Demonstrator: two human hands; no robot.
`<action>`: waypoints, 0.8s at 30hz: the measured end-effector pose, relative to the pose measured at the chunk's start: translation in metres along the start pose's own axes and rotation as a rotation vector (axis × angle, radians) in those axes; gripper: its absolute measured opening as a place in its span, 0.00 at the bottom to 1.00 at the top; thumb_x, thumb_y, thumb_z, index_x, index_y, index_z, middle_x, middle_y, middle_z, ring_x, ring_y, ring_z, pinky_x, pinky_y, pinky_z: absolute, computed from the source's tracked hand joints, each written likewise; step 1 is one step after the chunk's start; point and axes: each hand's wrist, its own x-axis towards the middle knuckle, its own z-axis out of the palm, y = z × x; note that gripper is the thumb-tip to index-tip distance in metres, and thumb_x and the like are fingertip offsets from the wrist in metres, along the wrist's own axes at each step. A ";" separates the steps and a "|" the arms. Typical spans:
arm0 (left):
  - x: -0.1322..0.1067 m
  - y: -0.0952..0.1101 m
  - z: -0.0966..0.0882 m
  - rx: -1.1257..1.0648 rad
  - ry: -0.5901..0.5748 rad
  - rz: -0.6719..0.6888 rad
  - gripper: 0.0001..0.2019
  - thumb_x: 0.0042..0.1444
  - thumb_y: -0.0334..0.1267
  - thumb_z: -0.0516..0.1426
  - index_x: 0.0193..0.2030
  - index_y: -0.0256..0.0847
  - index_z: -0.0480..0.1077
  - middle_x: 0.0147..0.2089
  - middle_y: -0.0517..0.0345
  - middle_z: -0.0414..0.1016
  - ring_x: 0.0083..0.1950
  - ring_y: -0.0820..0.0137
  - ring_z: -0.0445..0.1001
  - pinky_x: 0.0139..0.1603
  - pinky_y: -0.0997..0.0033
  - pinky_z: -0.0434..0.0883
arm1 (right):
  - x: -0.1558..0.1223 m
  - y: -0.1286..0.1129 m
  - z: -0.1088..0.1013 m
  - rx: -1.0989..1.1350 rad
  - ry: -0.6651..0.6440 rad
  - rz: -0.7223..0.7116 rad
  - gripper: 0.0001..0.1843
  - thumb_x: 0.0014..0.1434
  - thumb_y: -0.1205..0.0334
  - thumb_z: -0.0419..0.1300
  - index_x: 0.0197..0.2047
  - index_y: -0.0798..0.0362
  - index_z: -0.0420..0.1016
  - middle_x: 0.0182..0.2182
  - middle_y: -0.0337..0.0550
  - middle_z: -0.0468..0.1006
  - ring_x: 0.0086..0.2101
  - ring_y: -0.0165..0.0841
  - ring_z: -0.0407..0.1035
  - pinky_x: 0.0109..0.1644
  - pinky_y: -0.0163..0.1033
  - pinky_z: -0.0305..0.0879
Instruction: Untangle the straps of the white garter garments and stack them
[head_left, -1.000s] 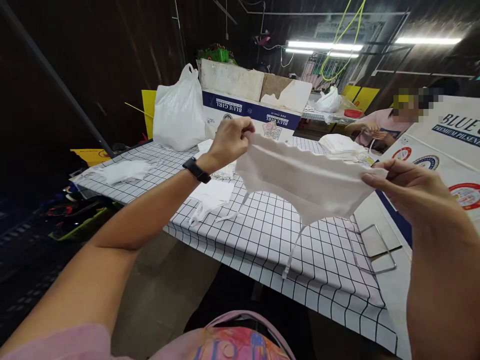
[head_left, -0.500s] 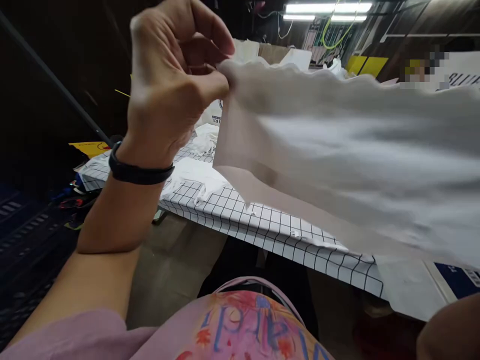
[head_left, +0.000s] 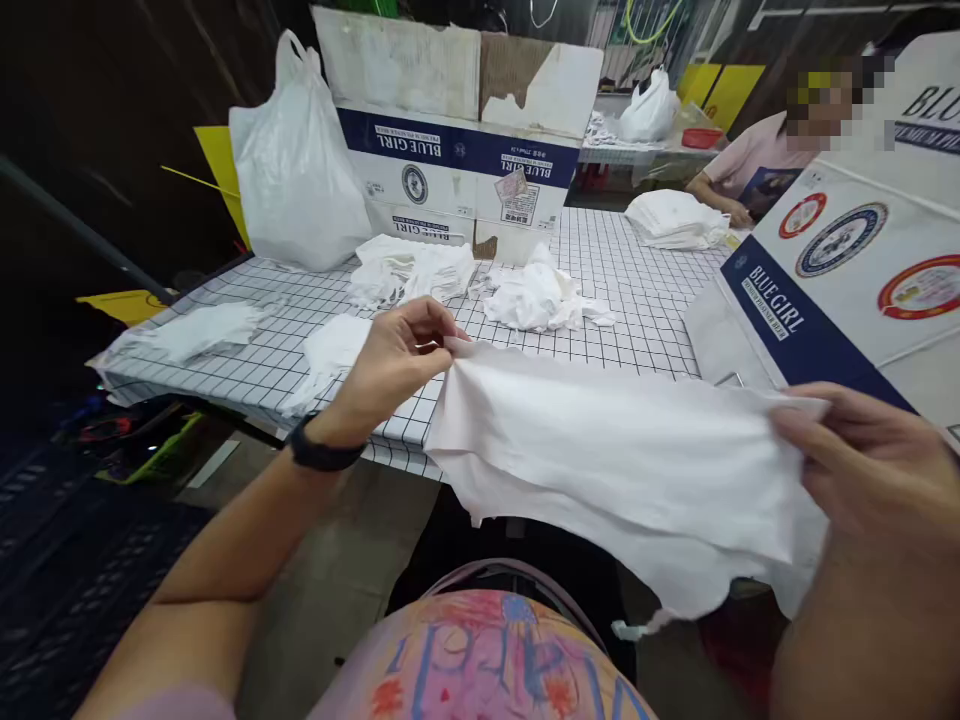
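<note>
A thin white piece of fabric (head_left: 600, 440) with a wavy edge is stretched between my two hands, over the table's near edge and above my lap. My left hand (head_left: 405, 355) pinches its upper left corner between thumb and fingers; a dark band circles that wrist. At the other end, my right hand (head_left: 877, 455) grips the upper right corner. The cloth's lower edge hangs loose in folds, with a small strip dangling at the bottom. Behind it on the checkered table (head_left: 630, 310) lie a crumpled white cloth heap (head_left: 536, 290) and a layered white stack (head_left: 412, 268).
An upside-down carton (head_left: 457, 150) stands at the back beside a full white plastic bag (head_left: 296, 170). Another carton (head_left: 840, 240) leans at the right. More white pieces (head_left: 202, 330) lie at the left. Across the table, a person (head_left: 757, 160) sits near a white pile (head_left: 675, 218).
Both hands have come down with the fabric, from high before the camera to the table edge. My right hand now shows at the cloth's right end, and more of the table is visible.
</note>
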 end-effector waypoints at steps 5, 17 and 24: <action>0.064 -0.123 0.043 0.229 -0.008 -0.219 0.05 0.41 0.29 0.59 0.28 0.40 0.69 0.29 0.60 0.74 0.32 0.71 0.72 0.33 0.71 0.69 | 0.084 0.090 0.074 0.011 -0.227 0.162 0.28 0.39 0.43 0.80 0.35 0.54 0.82 0.28 0.43 0.80 0.30 0.34 0.75 0.34 0.39 0.75; 0.116 -0.214 0.084 0.524 -0.036 -0.220 0.14 0.42 0.22 0.55 0.36 0.43 0.68 0.36 0.55 0.74 0.40 0.61 0.72 0.49 0.57 0.72 | 0.171 0.170 0.125 -0.485 -0.114 0.057 0.11 0.49 0.59 0.67 0.37 0.53 0.80 0.28 0.41 0.78 0.33 0.38 0.73 0.47 0.45 0.70; 0.090 -0.194 0.127 0.694 -0.388 0.234 0.14 0.61 0.28 0.54 0.52 0.41 0.72 0.59 0.47 0.75 0.64 0.53 0.69 0.66 0.46 0.70 | 0.130 0.156 0.115 -0.499 0.044 -0.101 0.23 0.60 0.54 0.63 0.56 0.54 0.77 0.55 0.55 0.80 0.44 0.42 0.78 0.48 0.49 0.75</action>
